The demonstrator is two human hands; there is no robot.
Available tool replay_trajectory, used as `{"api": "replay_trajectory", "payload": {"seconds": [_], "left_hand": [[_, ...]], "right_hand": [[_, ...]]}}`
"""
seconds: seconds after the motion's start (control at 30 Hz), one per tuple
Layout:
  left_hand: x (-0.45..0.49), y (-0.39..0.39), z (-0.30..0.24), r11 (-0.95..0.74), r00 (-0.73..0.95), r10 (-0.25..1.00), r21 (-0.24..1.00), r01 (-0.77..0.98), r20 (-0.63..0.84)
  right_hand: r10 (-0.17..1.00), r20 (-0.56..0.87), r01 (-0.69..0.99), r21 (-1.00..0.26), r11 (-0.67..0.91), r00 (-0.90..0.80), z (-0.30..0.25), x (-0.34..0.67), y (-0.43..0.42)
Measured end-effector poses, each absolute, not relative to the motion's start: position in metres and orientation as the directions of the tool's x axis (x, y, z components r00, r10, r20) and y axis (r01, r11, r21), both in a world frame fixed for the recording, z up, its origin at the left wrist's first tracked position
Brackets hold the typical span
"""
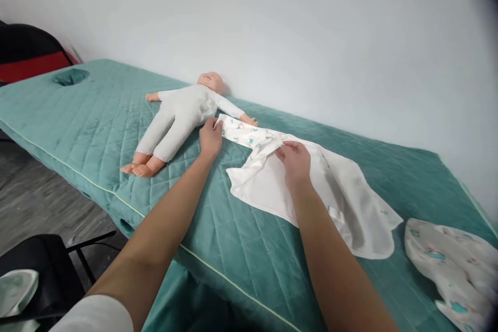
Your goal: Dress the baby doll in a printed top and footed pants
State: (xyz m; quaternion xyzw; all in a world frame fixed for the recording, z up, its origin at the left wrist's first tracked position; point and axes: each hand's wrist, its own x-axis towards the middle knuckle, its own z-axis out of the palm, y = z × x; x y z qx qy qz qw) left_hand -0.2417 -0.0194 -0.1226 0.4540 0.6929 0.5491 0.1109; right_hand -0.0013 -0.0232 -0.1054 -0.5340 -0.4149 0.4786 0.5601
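A white baby shirt with small printed figures is spread open on the green quilted bed cover, its plain inner side facing up. My left hand pinches the end of its sleeve, close to the doll's side. Fingers of my right hand are closed on the shirt's cloth near the shoulder end of that sleeve. Left of the shirt, a baby doll in a white body lies on its back, arms spread and legs toward the bed's near edge. One doll hand rests just beyond the sleeve.
Another folded printed cloth piece lies at the right on the bed. A white wall runs along the far side. At lower left stands a black chair holding a pale basin-like item; a black and red chair is farther back.
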Motion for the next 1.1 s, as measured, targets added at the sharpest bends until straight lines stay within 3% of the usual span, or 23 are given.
{"api": "replay_trajectory", "payload": {"seconds": [0.1, 0.23, 0.33, 0.47, 0.63, 0.77, 0.87, 1.1], "left_hand": [[-0.247, -0.008, -0.123, 0.017, -0.560, 0.747, 0.831, 0.556, 0.359], [-0.247, -0.003, -0.122, 0.134, -0.550, 0.760, 0.744, 0.654, 0.347], [-0.241, -0.011, -0.119, 0.133, -0.500, 0.760, 0.655, 0.744, 0.414], [-0.221, -0.035, -0.113, 0.010, -0.353, 0.805, 0.584, 0.812, 0.477], [-0.195, -0.058, -0.107, -0.222, 0.025, 0.920, 0.470, 0.854, 0.390], [-0.190, -0.059, -0.104, -0.186, 0.064, 0.946, 0.371, 0.910, 0.317], [-0.193, -0.058, -0.103, -0.151, 0.018, 0.948, 0.399, 0.904, 0.317], [-0.181, -0.106, -0.101, -0.180, 0.057, 0.976, 0.639, 0.748, 0.208]], "right_hand": [[0.971, -0.120, -0.245, -0.967, -0.066, 0.209, -0.102, 0.000, -0.024], [0.971, -0.139, -0.261, -0.962, -0.085, 0.193, -0.102, 0.001, -0.021], [0.981, -0.102, -0.182, -0.981, -0.071, 0.168, -0.105, -0.001, -0.017], [0.984, -0.077, 0.024, -0.996, -0.082, 0.159, -0.107, -0.005, -0.014], [0.992, -0.060, 0.196, -0.977, -0.082, 0.114, -0.107, -0.006, -0.014], [0.994, -0.009, 0.279, -0.959, -0.040, 0.112, -0.110, 0.003, -0.010], [0.995, 0.004, 0.353, -0.935, -0.032, 0.103, -0.113, 0.014, -0.007], [0.996, 0.022, 0.489, -0.872, -0.021, 0.083, -0.110, 0.029, -0.007]]}}
